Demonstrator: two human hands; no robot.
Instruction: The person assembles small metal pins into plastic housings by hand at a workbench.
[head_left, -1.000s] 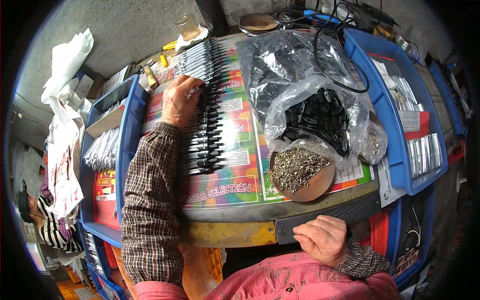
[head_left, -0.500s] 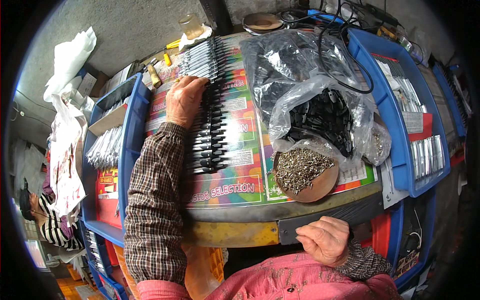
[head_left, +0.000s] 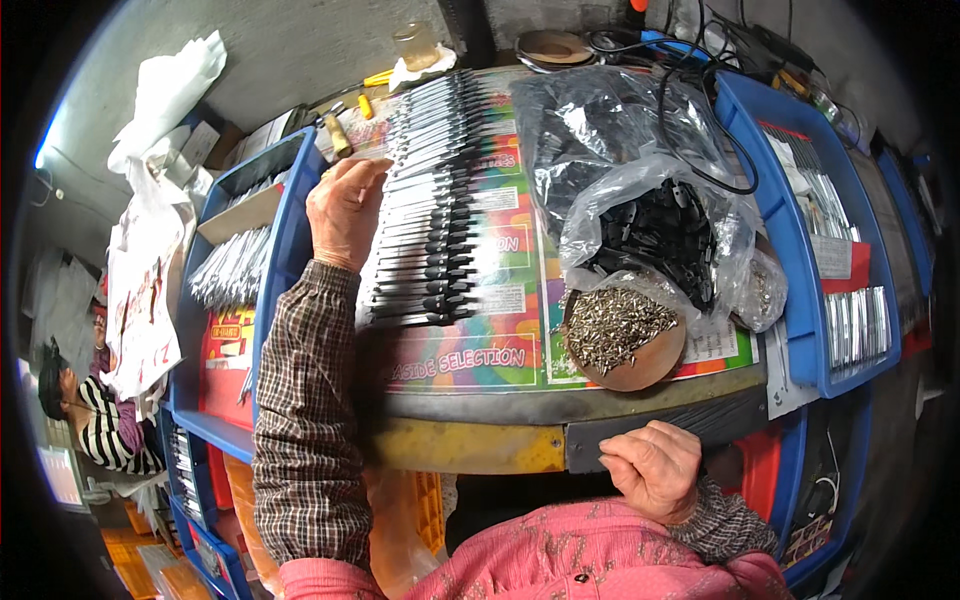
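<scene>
Partly hiding fingertips of left hand [head_left: 342,212] behind bent fingers; being unable to tell whether pinching anything. Holding right hand [head_left: 655,468] in loose fist, concealing palm. Seeing pen-like sticks [head_left: 430,200] lying in close row on tabletop [head_left: 480,405], just right of left hand, gleaming pale leftward, showing black rightward.

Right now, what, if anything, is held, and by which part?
Cannot tell: the curled left hand and right hand could hide something small; nothing held shows.

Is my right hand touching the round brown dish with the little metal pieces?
Apart. The head view plainly shows a strip of table edge between the right hand and the round brown dish.
</scene>
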